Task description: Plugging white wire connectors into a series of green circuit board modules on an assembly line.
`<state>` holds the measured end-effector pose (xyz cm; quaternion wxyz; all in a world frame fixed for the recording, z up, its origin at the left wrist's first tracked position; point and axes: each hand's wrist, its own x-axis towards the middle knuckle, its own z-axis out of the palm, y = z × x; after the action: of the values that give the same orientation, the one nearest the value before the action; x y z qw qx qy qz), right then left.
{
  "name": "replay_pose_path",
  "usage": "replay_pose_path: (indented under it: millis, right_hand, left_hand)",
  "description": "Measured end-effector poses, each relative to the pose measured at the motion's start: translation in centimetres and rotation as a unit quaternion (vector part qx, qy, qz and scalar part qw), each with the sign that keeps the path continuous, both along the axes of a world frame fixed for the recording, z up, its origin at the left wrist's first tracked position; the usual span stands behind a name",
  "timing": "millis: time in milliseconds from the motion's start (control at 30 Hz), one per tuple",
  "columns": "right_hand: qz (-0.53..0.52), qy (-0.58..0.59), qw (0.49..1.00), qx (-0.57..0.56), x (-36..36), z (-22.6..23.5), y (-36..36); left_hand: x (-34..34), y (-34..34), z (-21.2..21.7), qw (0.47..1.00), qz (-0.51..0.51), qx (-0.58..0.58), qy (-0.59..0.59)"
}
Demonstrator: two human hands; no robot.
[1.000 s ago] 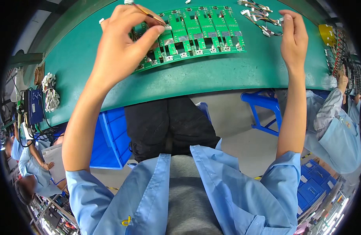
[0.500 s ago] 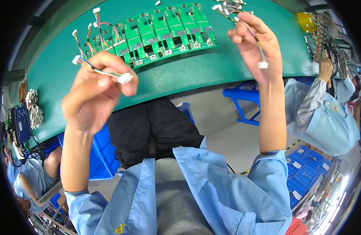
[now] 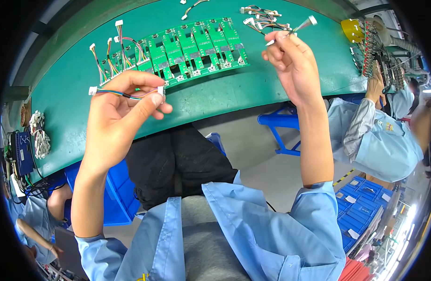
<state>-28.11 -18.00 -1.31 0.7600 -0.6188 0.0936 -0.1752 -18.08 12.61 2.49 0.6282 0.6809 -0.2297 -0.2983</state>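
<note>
My left hand [image 3: 117, 112] is closed, pinching a wire harness [image 3: 126, 95] by the white connector at one end. Its other connector sticks out to the left past my knuckles. Farther right, my right hand [image 3: 295, 65] is raised above the table, with thumb and fingertips closed on a second wire harness [image 3: 299, 26]. One white connector of that cable points up and right; a white end shows at my fingertips. Beyond my left hand lies a panel of green circuit boards [image 3: 189, 47]. Several upright wire harnesses [image 3: 124, 47] stand on its left part, partly hidden by that hand.
Loose wire harnesses [image 3: 264, 14] lie beyond my right hand, and a single one [image 3: 194, 8] sits behind the panel. A cable bundle [image 3: 39, 133] is at the table's left end. Co-workers sit at both sides; a blue stool [image 3: 281, 122] stands right of my legs.
My left hand has turned the harness connector more upright. The cable in my right hand, which hung down, now points upward. The panel appears slightly lower and left as the view shifts.
</note>
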Motion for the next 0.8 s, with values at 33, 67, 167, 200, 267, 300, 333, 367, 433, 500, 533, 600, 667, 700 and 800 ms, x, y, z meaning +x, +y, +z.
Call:
replay_pose_path:
  millis: [33,67,167,200,267,300,333,367,433,500,533,600,667,700,800]
  right_hand:
    - [-0.018,0.022,0.998,-0.055,-0.1,-0.1,0.0]
    - [-0.037,0.043,0.992,-0.11,-0.3,-0.3,-0.1]
    - [-0.062,0.088,0.934,-0.342,-0.7,-1.1,-0.1]
    - [-0.059,0.076,0.934,-0.344,-0.8,-1.6,-0.3]
    - [-0.02,0.146,0.866,-0.478,-1.7,-2.5,-1.1]
    - [-0.017,0.142,0.867,-0.477,-1.6,-2.4,-1.1]
    - [-0.027,0.132,0.862,-0.488,-1.5,-2.4,-1.1]
    - [-0.034,0.123,0.858,-0.498,-1.5,-2.4,-0.9]
    - [-0.048,0.109,0.848,-0.517,-1.6,-2.5,-0.5]
    - [-0.053,0.091,0.85,-0.516,-1.5,-2.7,-0.4]
    - [-0.067,0.078,0.849,-0.519,-1.5,-3.0,-0.5]
    - [-0.093,0.05,0.845,-0.524,-1.6,-3.5,-0.4]
    - [-0.1,0.049,0.838,-0.534,-1.7,-3.7,-0.4]
    - [-0.11,0.045,0.829,-0.546,-1.8,-3.8,-0.3]
    - [-0.128,0.037,0.812,-0.568,-1.8,-4.0,-0.2]
  left_hand:
    - [0.3,0.1,0.1,1.0,-0.004,0.007,0.003]
    - [0.5,0.2,0.2,1.0,-0.009,0.013,0.006]
    - [1.6,0.2,0.1,0.998,-0.014,0.01,-0.055]
    - [2.0,0.2,-0.3,0.994,-0.018,0.006,-0.109]
    - [2.9,-0.1,-0.9,0.978,-0.035,0.0,-0.207]
    - [3.4,-0.3,-0.8,0.977,-0.032,0.002,-0.209]
    - [4.1,-0.5,-0.6,0.968,-0.032,0.031,-0.247]
    - [4.8,-0.7,-0.3,0.957,-0.033,0.062,-0.282]
    - [6.0,-1.1,-0.3,0.929,-0.036,0.125,-0.346]
    - [6.8,-1.4,-0.5,0.916,-0.032,0.138,-0.376]
    - [7.3,-1.8,-0.9,0.902,-0.034,0.143,-0.407]
    - [7.5,-2.0,-1.6,0.87,-0.039,0.153,-0.467]
    - [7.6,-2.5,-1.9,0.874,-0.034,0.16,-0.458]
    - [7.6,-2.6,-1.8,0.876,-0.029,0.163,-0.452]
    - [7.7,-2.5,-1.7,0.881,-0.018,0.173,-0.439]
